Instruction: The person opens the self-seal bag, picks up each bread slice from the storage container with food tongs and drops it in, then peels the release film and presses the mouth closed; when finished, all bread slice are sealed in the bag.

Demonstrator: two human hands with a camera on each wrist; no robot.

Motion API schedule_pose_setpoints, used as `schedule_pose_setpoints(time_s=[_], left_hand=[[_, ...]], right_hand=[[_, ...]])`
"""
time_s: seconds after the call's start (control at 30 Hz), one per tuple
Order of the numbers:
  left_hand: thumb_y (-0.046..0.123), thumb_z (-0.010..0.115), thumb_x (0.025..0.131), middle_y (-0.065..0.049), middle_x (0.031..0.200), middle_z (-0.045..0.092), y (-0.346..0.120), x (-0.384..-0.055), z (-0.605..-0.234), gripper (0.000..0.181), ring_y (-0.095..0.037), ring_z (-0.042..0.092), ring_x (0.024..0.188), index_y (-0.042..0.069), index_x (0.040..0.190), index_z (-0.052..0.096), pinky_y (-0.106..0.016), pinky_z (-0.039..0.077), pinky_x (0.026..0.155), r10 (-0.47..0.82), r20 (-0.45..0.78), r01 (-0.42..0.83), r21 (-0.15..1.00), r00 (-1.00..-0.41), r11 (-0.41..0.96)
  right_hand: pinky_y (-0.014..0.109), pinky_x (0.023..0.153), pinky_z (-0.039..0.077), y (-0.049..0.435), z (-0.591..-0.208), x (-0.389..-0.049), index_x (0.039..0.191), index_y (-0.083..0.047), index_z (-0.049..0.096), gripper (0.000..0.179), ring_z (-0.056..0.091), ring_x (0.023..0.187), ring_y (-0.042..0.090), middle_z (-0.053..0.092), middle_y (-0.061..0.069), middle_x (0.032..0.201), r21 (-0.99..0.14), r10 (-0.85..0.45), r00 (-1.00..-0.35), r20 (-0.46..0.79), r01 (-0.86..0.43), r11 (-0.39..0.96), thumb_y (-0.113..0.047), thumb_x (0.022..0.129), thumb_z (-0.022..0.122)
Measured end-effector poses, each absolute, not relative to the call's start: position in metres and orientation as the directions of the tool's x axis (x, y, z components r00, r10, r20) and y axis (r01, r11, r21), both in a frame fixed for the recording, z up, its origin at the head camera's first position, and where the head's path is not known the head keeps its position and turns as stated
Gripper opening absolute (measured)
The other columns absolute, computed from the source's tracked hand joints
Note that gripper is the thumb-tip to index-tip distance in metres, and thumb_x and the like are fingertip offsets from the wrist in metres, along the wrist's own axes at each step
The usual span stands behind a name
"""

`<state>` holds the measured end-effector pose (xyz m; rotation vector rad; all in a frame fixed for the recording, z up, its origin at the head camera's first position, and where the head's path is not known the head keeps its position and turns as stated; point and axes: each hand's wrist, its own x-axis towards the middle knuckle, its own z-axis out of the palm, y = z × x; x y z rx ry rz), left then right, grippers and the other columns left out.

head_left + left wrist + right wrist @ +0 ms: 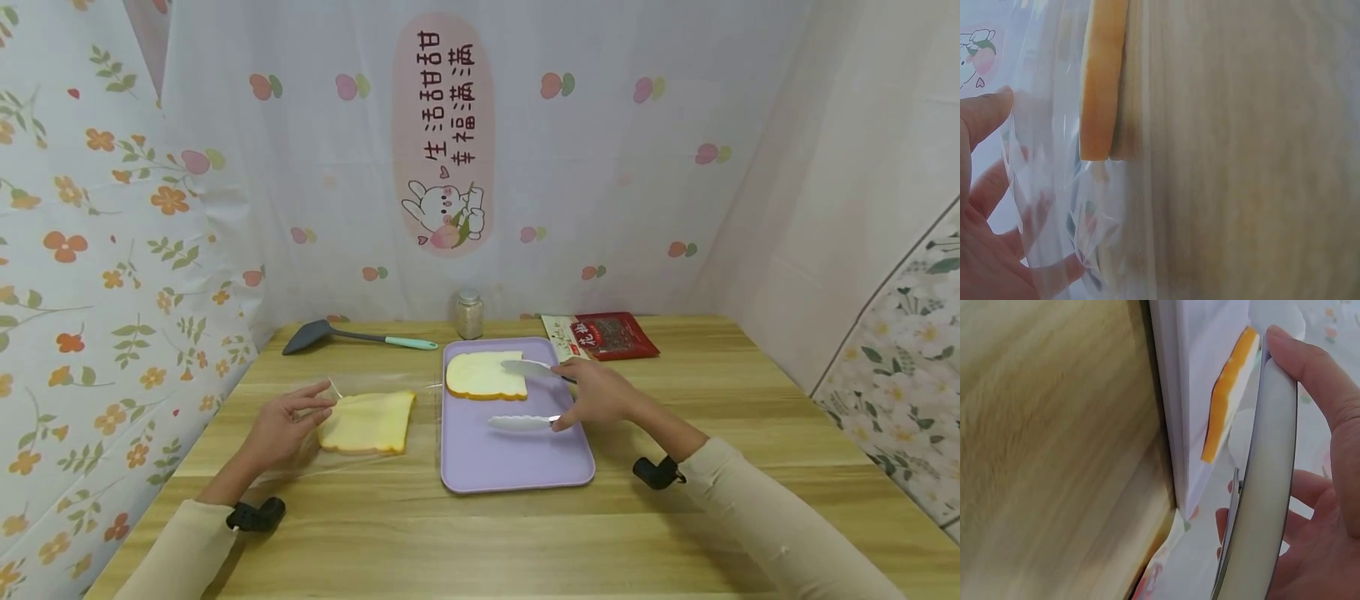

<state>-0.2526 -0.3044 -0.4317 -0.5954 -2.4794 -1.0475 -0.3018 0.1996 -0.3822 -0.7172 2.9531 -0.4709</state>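
Observation:
My left hand (277,429) is at the left end of a clear plastic bag (1041,125), its thumb and fingers spread apart at the bag's edge. Some fingertips show through the film in the left wrist view. Inside the bag lies a bread slice (366,422) with a golden crust. My right hand (603,396) grips metal tongs (1266,475), thumb on one arm and fingers by the other. The tong tips are spread over a lilac tray (517,462); the upper one overlaps a second bread slice (480,375) on the tray, the lower one is beside it.
Behind the bag lies a dark grey spatula (352,335) with a mint handle. A small glass jar (469,315) with a metal lid stands behind the tray. A red spice packet (615,335) lies at the back right. Printed curtains (600,167) enclose the wooden table (420,542).

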Motion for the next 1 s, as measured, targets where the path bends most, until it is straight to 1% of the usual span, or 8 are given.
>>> schedule_pose_setpoints(time_s=[0.1, 0.23, 0.37, 0.43, 0.6, 0.77, 0.83, 1.0], left_hand=[[0.006, 0.072, 0.090, -0.021, 0.133, 0.060, -0.305, -0.254, -0.432, 0.015, -0.043, 0.054, 0.122, 0.000, 0.103, 0.077, -0.002, 0.034, 0.087, 0.237, 0.507, 0.527, 0.563, -0.828, 0.636], [0.004, 0.073, 0.089, -0.022, 0.132, 0.060, -0.305, -0.253, -0.432, 0.014, -0.021, 0.057, 0.122, 0.000, 0.102, 0.077, -0.010, 0.041, 0.059, 0.224, 0.508, 0.524, 0.583, -0.831, 0.621], [0.005, 0.072, 0.090, -0.024, 0.134, 0.059, -0.304, -0.253, -0.431, 0.016, 0.007, 0.060, 0.089, -0.002, 0.104, 0.076, -0.022, 0.036, 0.041, 0.213, 0.482, 0.505, 0.628, -0.850, 0.593], [0.005, 0.071, 0.091, -0.024, 0.134, 0.058, -0.303, -0.252, -0.431, 0.016, 0.009, 0.056, 0.078, -0.002, 0.104, 0.076, -0.023, 0.035, 0.039, 0.216, 0.469, 0.497, 0.638, -0.857, 0.588], [0.005, 0.072, 0.090, -0.022, 0.135, 0.058, -0.302, -0.252, -0.430, 0.016, 0.002, 0.059, 0.084, -0.001, 0.104, 0.076, -0.024, 0.034, 0.039, 0.214, 0.457, 0.484, 0.631, -0.863, 0.607], [0.005, 0.072, 0.090, -0.021, 0.134, 0.060, -0.301, -0.253, -0.430, 0.016, -0.030, 0.057, 0.119, 0.000, 0.104, 0.077, -0.023, 0.038, 0.048, 0.217, 0.476, 0.494, 0.595, -0.852, 0.634], [0.004, 0.072, 0.089, -0.021, 0.133, 0.060, -0.301, -0.253, -0.430, 0.016, -0.039, 0.054, 0.120, 0.000, 0.104, 0.077, -0.023, 0.038, 0.050, 0.219, 0.480, 0.497, 0.591, -0.850, 0.635], [0.005, 0.073, 0.089, -0.021, 0.133, 0.060, -0.302, -0.253, -0.431, 0.015, -0.034, 0.055, 0.120, 0.000, 0.103, 0.077, -0.024, 0.036, 0.045, 0.210, 0.475, 0.488, 0.597, -0.855, 0.637]], right_hand=[[0.054, 0.098, 0.046, 0.202, -0.380, -0.307, 0.141, 0.002, 0.053, 0.105, 0.054, 0.123, 0.036, 0.056, 0.020, 0.138, -0.304, -0.465, -0.885, 0.023, -0.449, 0.840, -0.057, 0.062, 0.089], [0.056, 0.099, 0.045, 0.202, -0.378, -0.315, 0.140, 0.003, 0.053, 0.103, 0.053, 0.126, 0.037, 0.056, 0.020, 0.139, -0.318, -0.450, -0.893, 0.011, -0.430, 0.845, -0.053, 0.063, 0.090], [0.058, 0.101, 0.042, 0.200, -0.375, -0.325, 0.141, 0.002, 0.053, 0.102, 0.051, 0.127, 0.039, 0.056, 0.020, 0.139, -0.289, -0.433, -0.901, -0.002, -0.414, 0.863, -0.053, 0.064, 0.090], [0.060, 0.101, 0.040, 0.200, -0.374, -0.330, 0.142, 0.001, 0.052, 0.102, 0.049, 0.129, 0.040, 0.054, 0.020, 0.140, -0.268, -0.431, -0.902, -0.015, -0.412, 0.871, -0.054, 0.064, 0.089], [0.067, 0.099, 0.037, 0.200, -0.371, -0.342, 0.142, 0.000, 0.051, 0.101, 0.047, 0.130, 0.041, 0.053, 0.020, 0.141, -0.235, -0.436, -0.899, -0.035, -0.417, 0.878, -0.052, 0.065, 0.089], [0.068, 0.099, 0.035, 0.200, -0.368, -0.353, 0.142, 0.001, 0.051, 0.102, 0.046, 0.131, 0.043, 0.052, 0.021, 0.143, -0.217, -0.448, -0.892, -0.059, -0.427, 0.878, -0.052, 0.064, 0.090], [0.068, 0.100, 0.034, 0.200, -0.368, -0.355, 0.143, 0.001, 0.051, 0.103, 0.045, 0.132, 0.045, 0.050, 0.021, 0.144, -0.216, -0.451, -0.889, -0.076, -0.427, 0.878, -0.052, 0.064, 0.090], [0.074, 0.099, 0.030, 0.200, -0.366, -0.360, 0.143, 0.000, 0.050, 0.102, 0.045, 0.130, 0.046, 0.050, 0.021, 0.144, -0.227, -0.448, -0.889, -0.094, -0.419, 0.879, -0.049, 0.064, 0.091]])
